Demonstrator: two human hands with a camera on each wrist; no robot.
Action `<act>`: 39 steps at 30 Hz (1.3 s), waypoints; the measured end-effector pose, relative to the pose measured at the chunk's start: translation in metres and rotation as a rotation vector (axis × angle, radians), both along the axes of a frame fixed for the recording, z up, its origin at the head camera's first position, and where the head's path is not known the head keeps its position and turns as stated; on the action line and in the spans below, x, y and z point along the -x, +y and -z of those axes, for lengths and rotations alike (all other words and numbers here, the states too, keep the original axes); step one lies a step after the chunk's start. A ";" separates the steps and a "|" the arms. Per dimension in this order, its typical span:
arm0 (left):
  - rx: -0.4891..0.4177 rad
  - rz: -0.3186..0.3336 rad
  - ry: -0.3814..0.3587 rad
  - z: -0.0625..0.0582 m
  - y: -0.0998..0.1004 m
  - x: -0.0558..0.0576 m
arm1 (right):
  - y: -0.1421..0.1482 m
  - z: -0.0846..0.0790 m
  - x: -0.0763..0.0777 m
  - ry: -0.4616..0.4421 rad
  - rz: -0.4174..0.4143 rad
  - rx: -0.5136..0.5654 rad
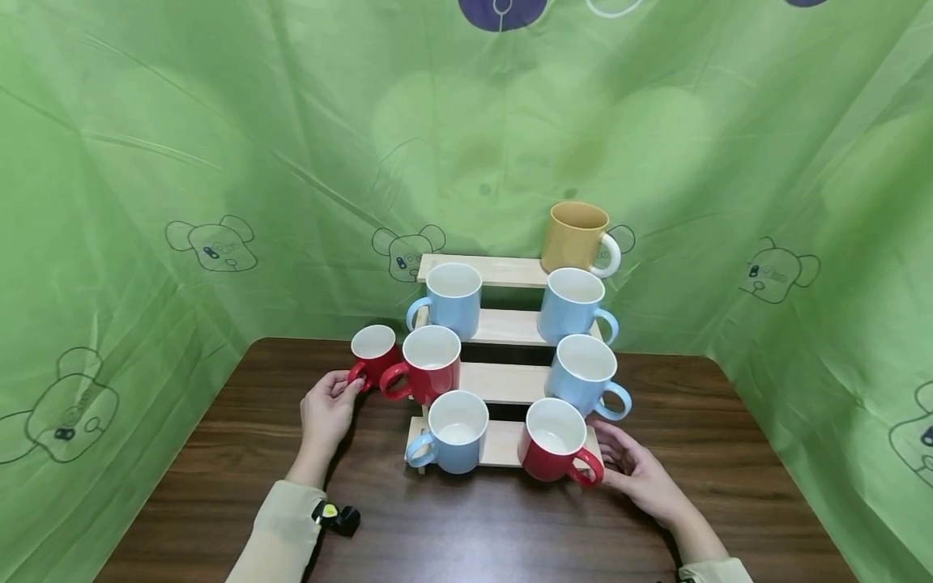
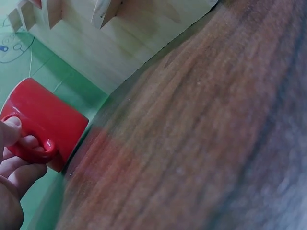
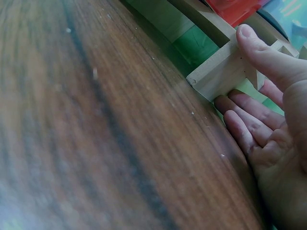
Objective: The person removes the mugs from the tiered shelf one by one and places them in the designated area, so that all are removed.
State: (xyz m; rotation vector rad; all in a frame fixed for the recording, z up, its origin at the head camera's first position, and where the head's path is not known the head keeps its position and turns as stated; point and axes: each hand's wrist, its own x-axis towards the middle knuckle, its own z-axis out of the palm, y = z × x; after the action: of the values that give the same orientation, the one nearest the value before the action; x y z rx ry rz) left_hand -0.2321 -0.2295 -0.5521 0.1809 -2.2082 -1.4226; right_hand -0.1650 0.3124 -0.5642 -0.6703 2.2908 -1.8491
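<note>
At the rack's left, my left hand [image 1: 328,409] pinches the handle of a small red mug [image 1: 374,356]. In the left wrist view the thumb and fingers are curled about that red handle [image 2: 41,151], and the red mug's base is down at the wood tabletop. My right hand [image 1: 641,474] is at the right end of the tiered wooden rack [image 1: 503,444]. The right wrist view shows its thumb against the front corner of the wooden side panel [image 3: 220,72], with the other fingers loosely extended low beside it. Closest to this hand is a red mug [image 1: 550,441] on the bottom tier.
More mugs fill the rack: a light blue mug [image 1: 457,433] at bottom left, a red mug [image 1: 432,368] above it, several light blue ones higher up, and a yellow mug [image 1: 576,239] with a white handle on top. Green cloth [image 1: 219,162] surrounds the dark wood table [image 1: 466,526].
</note>
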 end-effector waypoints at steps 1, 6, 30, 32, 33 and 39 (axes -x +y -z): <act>-0.002 0.003 0.001 0.001 0.000 0.000 | 0.000 0.000 0.000 -0.001 -0.001 -0.002; -0.008 0.031 -0.009 0.002 -0.001 0.001 | 0.000 -0.001 -0.001 -0.002 0.003 -0.002; -0.095 0.142 -0.015 0.002 0.001 0.002 | 0.001 0.001 0.001 0.009 0.004 0.002; -0.095 0.153 -0.020 0.001 0.001 0.002 | 0.001 0.001 0.001 0.009 -0.001 0.007; -0.099 0.159 -0.025 0.001 0.000 0.001 | 0.000 0.001 0.001 0.009 -0.004 0.010; -0.073 0.169 -0.047 -0.001 -0.002 0.002 | 0.000 0.000 0.000 0.007 0.000 0.009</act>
State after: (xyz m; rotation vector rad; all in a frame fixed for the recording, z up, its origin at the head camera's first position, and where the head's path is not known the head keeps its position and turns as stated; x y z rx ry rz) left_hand -0.2338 -0.2317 -0.5515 0.0539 -2.2562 -1.6066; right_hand -0.1649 0.3119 -0.5647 -0.6789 2.2882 -1.8609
